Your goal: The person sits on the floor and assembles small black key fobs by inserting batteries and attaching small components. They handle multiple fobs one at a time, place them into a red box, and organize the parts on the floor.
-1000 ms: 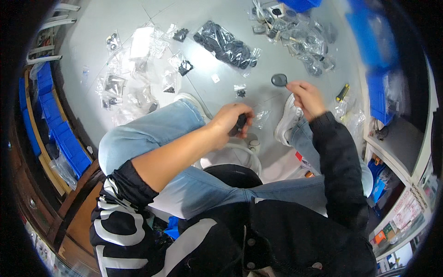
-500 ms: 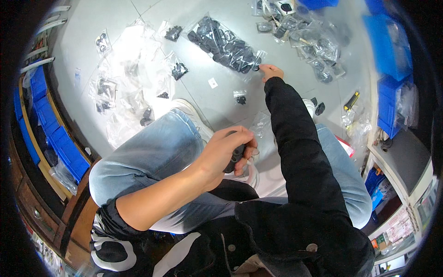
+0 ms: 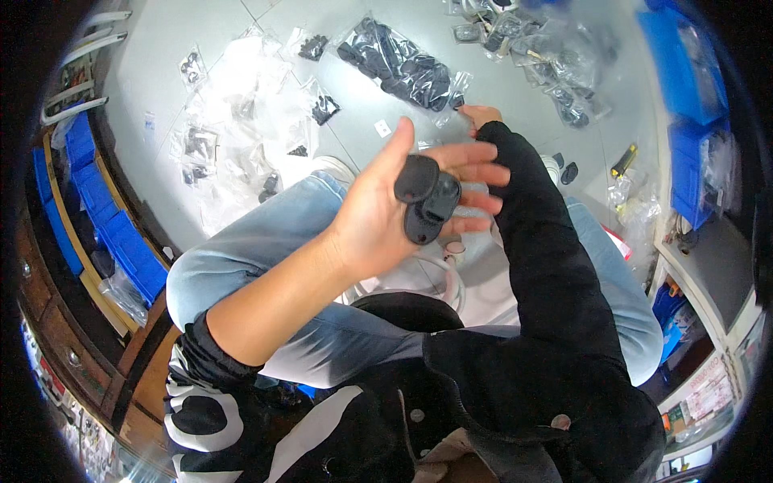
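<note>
My left hand (image 3: 382,205) is turned palm up with its fingers spread. Several black oval plastic pieces (image 3: 427,201) lie overlapped on its palm and finger bases. Farther off, my right hand (image 3: 485,118) reaches down to the floor in a black sleeve. Its fingertips close at the lower end of a small clear bag (image 3: 460,83), where something black shows; the exact grip is small and partly hidden. Beside that lies a large clear bag (image 3: 394,64) full of similar black pieces.
Small bags of black parts (image 3: 325,108) lie on the grey floor at left, and a heap of bagged parts (image 3: 555,64) at far right. A yellow-and-black cutter (image 3: 624,161) lies nearer. Blue bins (image 3: 121,249) line both sides. My jeans-clad legs (image 3: 266,241) frame the floor.
My left hand has unfolded from a curled grip and turned palm up, showing the black pieces. My right hand stays by the small bag. The whole view has shifted slightly.
</note>
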{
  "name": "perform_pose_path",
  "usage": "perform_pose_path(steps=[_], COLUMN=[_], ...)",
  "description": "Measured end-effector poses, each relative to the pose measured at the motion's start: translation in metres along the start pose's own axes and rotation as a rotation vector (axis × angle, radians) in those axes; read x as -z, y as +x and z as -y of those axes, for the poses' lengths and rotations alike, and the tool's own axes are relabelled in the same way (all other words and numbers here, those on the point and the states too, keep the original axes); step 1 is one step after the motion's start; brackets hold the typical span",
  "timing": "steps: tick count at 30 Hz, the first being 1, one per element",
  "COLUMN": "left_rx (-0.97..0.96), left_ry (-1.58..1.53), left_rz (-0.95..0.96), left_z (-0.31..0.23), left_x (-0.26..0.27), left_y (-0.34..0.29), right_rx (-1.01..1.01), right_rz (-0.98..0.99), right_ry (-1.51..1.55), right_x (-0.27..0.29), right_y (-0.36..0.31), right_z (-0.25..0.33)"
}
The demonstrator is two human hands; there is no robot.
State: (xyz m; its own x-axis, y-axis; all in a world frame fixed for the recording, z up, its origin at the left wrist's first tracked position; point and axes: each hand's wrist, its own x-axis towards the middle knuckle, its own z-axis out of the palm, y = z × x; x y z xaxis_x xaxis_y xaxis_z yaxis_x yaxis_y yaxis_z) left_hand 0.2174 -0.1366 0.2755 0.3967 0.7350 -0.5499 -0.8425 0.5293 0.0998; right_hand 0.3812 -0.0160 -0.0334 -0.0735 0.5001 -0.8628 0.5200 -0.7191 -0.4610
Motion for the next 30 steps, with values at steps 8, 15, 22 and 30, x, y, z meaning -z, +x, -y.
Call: perform_pose_path(steps=[8, 15, 22, 30], left_rx=[-0.134, -0.251, -0.653, -1.082], left_ry=[-0.015, 0.380, 0.902, 1.156], left_rz=[0.132, 0.029, -0.078, -0.041], left_z=[-0.021, -0.010, 0.007, 0.010], left_x=[-0.013, -0.042, -0.058, -0.072], left_y=[0.002, -0.009, -0.010, -0.011], right_rx=[0.231, 0.444, 0.579, 0.687], right_rz=[0.414, 0.499, 0.356, 0.219], right_ry=[0.261, 0.269, 0.359, 0.286], right_x=[0.066, 0.082, 0.070, 0.065], right_y=[-0.155, -0.343, -0.381, -0.386], right_z=[0.109, 0.140, 0.133, 0.134])
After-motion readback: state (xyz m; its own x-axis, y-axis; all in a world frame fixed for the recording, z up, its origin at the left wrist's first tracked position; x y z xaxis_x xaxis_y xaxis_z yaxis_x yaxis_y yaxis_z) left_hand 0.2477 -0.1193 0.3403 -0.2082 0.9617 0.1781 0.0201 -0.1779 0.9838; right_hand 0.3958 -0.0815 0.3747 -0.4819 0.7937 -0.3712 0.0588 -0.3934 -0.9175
